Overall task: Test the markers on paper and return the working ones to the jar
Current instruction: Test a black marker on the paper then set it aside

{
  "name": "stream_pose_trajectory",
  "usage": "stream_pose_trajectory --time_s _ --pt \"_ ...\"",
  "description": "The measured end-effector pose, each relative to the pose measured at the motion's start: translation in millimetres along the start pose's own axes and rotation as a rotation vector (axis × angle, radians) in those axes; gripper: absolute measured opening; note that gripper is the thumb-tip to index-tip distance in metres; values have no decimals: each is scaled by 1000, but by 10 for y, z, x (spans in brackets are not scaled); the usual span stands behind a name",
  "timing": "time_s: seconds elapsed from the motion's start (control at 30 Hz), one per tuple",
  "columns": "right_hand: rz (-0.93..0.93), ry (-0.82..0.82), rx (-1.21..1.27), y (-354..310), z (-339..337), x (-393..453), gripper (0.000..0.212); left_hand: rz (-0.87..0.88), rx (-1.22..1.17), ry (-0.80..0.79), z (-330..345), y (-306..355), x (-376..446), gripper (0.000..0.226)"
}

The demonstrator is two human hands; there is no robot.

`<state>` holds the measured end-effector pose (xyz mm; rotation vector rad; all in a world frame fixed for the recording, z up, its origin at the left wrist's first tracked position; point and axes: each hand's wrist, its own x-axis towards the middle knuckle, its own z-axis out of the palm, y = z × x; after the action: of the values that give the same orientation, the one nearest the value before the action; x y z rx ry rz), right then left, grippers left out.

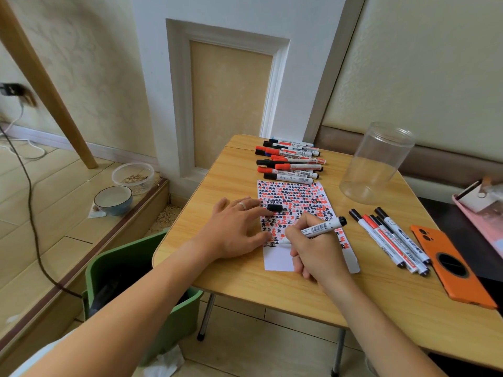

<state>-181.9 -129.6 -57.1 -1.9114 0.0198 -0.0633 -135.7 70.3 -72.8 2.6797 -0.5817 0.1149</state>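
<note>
At the far left of the table, the left hand is laid flat on the wood, palm down. Its fingers are spread and extended, and their tips are pressed on the left edge of the paper, so the sheet is held in place. Nothing is gripped by this hand. A loose black cap is seen on the paper just beyond these fingertips, closer to the left hand than to the right one.

The paper is nearly filled with red and black marks; only a white strip at its near end is left free. There the marker is held by the right hand. The thumb and the first fingers are closed in a writing pinch around the lower barrel. The tip is hidden behind the fingers, so contact with the paper cannot be confirmed, though it seems to be at the sheet. The long axis of the marker is tilted up and to the right, its black end pointing away from the person.

Behind the paper, a pile of capped markers is lying, probably still to be tested. To the right of the paper, four markers are laid side by side. The jar is standing far right behind them, and it looks empty. It is judged that the cap must be taken up first, and the jar is then reached more easily by the right hand.
</note>
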Motion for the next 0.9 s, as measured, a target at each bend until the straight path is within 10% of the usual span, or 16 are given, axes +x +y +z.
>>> stream_pose_trajectory --time_s 0.9 --pt "63 -2 402 34 -94 80 22 27 -77 271 26 288 79 23"
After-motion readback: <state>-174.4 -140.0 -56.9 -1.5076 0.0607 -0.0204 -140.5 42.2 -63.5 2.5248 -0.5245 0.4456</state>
